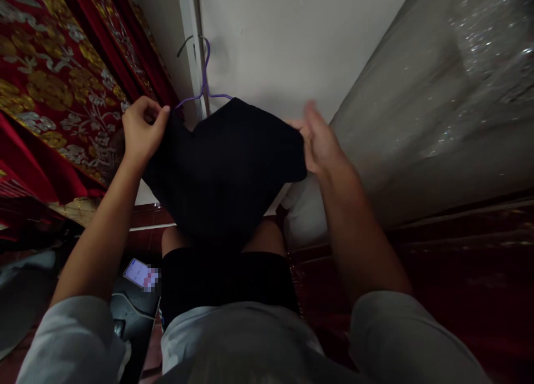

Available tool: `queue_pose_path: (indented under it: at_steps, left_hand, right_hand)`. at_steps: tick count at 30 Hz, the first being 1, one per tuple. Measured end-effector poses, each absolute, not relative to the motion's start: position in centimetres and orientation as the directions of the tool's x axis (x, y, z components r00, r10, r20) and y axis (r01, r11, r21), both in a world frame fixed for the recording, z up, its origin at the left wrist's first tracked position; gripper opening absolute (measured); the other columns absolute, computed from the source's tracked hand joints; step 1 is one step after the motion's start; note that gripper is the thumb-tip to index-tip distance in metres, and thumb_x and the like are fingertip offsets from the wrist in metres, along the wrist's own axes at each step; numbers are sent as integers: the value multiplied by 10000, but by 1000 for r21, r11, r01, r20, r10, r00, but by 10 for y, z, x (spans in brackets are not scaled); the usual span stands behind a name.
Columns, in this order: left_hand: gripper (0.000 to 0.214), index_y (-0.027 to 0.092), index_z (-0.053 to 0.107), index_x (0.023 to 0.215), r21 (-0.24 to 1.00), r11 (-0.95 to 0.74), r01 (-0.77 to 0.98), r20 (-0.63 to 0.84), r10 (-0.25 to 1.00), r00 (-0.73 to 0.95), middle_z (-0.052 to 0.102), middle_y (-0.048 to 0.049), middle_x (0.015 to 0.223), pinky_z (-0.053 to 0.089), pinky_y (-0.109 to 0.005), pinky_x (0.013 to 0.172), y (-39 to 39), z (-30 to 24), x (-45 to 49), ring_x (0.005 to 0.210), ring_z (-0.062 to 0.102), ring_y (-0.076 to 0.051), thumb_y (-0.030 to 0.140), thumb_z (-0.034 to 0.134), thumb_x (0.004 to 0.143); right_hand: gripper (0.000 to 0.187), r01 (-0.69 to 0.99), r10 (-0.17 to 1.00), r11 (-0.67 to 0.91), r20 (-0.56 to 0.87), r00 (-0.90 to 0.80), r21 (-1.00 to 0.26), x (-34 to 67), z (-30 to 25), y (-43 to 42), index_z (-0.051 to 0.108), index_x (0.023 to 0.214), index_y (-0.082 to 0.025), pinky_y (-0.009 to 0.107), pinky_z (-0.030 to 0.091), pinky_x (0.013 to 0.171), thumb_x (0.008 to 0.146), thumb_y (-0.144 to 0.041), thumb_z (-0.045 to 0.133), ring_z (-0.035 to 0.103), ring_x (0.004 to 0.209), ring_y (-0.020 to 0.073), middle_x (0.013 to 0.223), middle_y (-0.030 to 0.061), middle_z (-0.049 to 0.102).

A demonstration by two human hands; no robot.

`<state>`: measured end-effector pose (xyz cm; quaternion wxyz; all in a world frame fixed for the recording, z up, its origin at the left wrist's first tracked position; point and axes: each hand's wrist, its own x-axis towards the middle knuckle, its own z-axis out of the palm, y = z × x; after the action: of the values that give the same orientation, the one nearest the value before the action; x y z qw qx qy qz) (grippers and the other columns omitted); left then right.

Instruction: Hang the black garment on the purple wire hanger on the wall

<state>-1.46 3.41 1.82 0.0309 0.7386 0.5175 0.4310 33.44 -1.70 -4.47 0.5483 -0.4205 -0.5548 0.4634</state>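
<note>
A dark garment (225,161), probably a shirt, hangs in front of me on a purple hanger (206,72), whose hook is near a white edge strip. My left hand (144,125) is closed at the garment's upper left, thumb and forefinger pinching the cloth by the hanger's arm. At the garment's right end is my right hand (319,139), slightly blurred. Its thumb points up, apart from the fingers, which touch the sleeve-like edge and are partly hidden behind it. The garment's lower part falls between my knees and blends with my black shorts (229,278).
Red cloth with gold and silver floral patterns (54,67) hangs at the left. A pale panel (292,44) stands behind the hanger. Large plastic-wrapped bulk (417,117) fills the right side. A lit phone (142,274) lies at lower left on a dark surface, near a cable.
</note>
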Motion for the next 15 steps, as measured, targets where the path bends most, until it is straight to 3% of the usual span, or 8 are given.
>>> queue_pose_path:
  at_steps: [3,6,8,10,12,15]
  left_hand:
    - [470,107,596,1149,444,-547,709,652,741,163,695,-25,1148,428,-355,1040,26,27,0,1209,544,-173,537,441,1037]
    - [425,179,554,1351,356,-757,548,759,576,303,611,-14,1416,418,-369,1152,11,38,14,1304,544,-170,446,523,1022]
    - [403,220,549,1362,340,-820,460,796,512,323,591,-11,1443,411,-365,1182,0,43,20,1338,540,-172,355,600,986]
    - [342,207,555,1316,460,-789,407,765,585,269,633,-41,1373,445,-377,1156,-11,48,24,1297,586,-181,285,589,984]
    - [282,160,530,1293,693,-656,299,618,754,223,659,-85,1310,473,-404,1123,-21,53,25,1238,638,-186,273,457,1045]
    - [356,100,549,1195,934,-333,128,288,916,280,676,-119,1180,507,-406,1072,-35,58,24,1133,689,-176,279,256,1104]
  right_hand:
    - [481,76,912,405,408,36,-911,330,-26,-29,644,770,-242,441,598,782,772,-719,709,696,888,278,764,54,668]
    - [436,57,863,485,488,129,-873,326,-15,-34,631,724,-233,458,592,849,852,-649,652,692,996,295,778,62,673]
    - [391,22,835,519,512,200,-855,322,-12,-40,612,708,-223,439,578,883,877,-573,645,684,1026,281,791,59,662]
    - [329,-34,814,545,519,261,-838,314,-11,-53,603,726,-223,384,568,857,903,-498,633,681,966,234,789,36,638]
    - [231,-64,834,540,524,172,-839,300,-11,-73,633,799,-236,331,556,806,915,-436,637,667,873,185,795,7,625]
    - [138,45,795,528,475,-377,-848,276,-10,-102,698,951,-264,318,565,812,882,-383,700,670,870,175,894,-5,681]
